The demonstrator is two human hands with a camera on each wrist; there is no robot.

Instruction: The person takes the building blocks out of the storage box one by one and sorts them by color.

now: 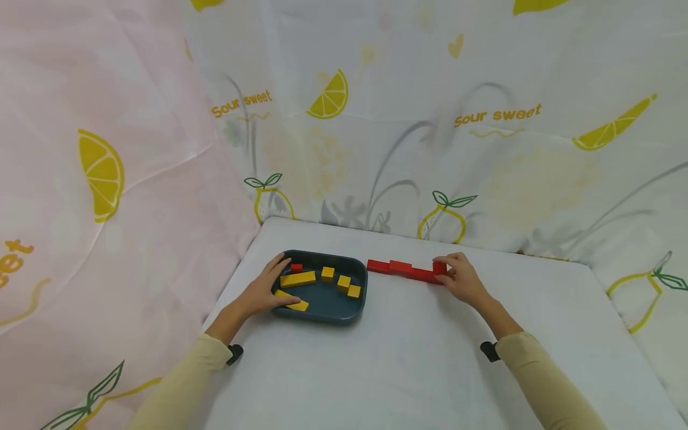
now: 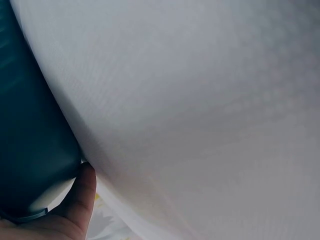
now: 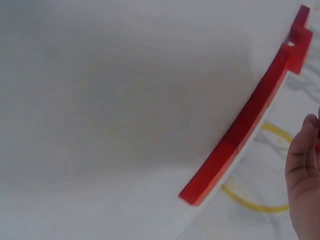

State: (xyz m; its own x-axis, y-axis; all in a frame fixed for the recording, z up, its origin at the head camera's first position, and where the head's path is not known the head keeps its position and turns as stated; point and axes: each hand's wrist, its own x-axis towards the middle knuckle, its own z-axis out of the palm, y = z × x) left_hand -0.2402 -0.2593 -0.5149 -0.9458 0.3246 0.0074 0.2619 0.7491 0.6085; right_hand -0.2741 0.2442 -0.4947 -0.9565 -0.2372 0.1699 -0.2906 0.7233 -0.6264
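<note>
A dark blue tray (image 1: 325, 318) stands on the table's left side. My left hand (image 1: 263, 289) holds the tray's left end, its thumb reaching over the rim above a yellow bar and its fingers at the far corner. In the left wrist view a digit (image 2: 82, 192) lies against the tray's wall (image 2: 37, 135). My right hand (image 1: 461, 279) pinches a red block (image 1: 439, 269) between thumb and fingers, over the right end of a row of red blocks (image 1: 421, 275). One block in that row (image 1: 400, 268) sits higher than its neighbours.
Inside the tray lie yellow bars (image 1: 298, 279), several yellow cubes (image 1: 344, 283) and a small red block (image 1: 296, 268). White cloth covers the table (image 1: 408, 358). A lemon-printed curtain (image 1: 376, 149) hangs behind the table and along its left.
</note>
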